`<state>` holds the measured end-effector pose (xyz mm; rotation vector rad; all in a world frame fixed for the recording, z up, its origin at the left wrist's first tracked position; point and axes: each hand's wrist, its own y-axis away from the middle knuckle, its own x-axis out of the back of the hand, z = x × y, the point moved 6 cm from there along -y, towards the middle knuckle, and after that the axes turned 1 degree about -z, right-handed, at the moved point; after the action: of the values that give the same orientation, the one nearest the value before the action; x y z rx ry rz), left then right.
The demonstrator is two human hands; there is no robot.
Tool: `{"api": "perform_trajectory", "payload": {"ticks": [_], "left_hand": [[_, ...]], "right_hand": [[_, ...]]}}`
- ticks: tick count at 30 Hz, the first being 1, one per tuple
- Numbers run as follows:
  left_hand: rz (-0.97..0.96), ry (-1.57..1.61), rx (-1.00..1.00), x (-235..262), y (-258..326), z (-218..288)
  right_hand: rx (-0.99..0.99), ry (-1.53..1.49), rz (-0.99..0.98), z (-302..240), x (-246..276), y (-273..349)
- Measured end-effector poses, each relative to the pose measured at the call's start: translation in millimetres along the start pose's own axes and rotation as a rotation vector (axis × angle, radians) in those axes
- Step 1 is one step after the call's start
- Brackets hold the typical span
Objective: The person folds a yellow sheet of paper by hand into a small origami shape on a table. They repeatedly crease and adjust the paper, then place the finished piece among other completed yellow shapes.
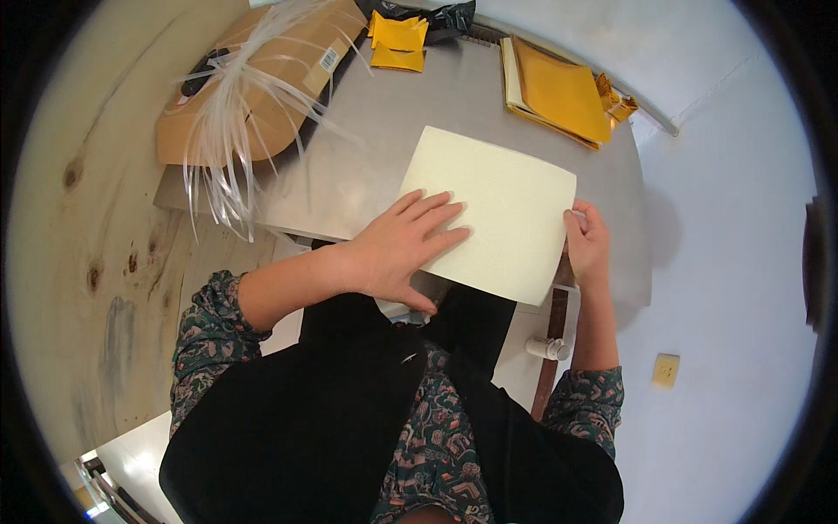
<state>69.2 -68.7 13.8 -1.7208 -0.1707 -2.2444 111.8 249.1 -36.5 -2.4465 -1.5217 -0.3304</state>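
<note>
One camera sits on my head and looks steeply down, close over the bench [349, 183] and my own lap. Its far edge faces the wall, floor shows left and right, and the fisheye bends every edge.

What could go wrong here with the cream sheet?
1. The cream sheet overhangs the near edge of the metal plate; only the flat left hand and the right hand at its right edge hold it, so it may slide or crease.
2. The loose plastic strips lie close by on the left and could snag a sleeve.
</note>
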Motion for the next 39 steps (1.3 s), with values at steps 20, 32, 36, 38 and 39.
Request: {"api": "perform_trajectory", "payload": {"ticks": [20, 32, 36, 38, 39], "left_hand": [[-0.007, 0.532, 0.212, 38, -3, -83], [0.033, 0.851, 0.754, 5, -38, -131], [0.169, 0.602, 0.624, 18, -50, -128], [0.170, 0.514, 0.665, 18, -54, -132], [0.162, 0.528, 0.680, 16, -59, -129]], "right_hand": [[0.236, 0.331, -0.351, -53, -17, 65], [-0.122, -0.061, -0.258, -6, 3, -14], [-0.096, 0.045, -0.204, 6, 5, -31], [-0.075, 0.126, -0.158, 12, 7, -41], [-0.086, 0.137, -0.160, 16, 12, -46]]}}
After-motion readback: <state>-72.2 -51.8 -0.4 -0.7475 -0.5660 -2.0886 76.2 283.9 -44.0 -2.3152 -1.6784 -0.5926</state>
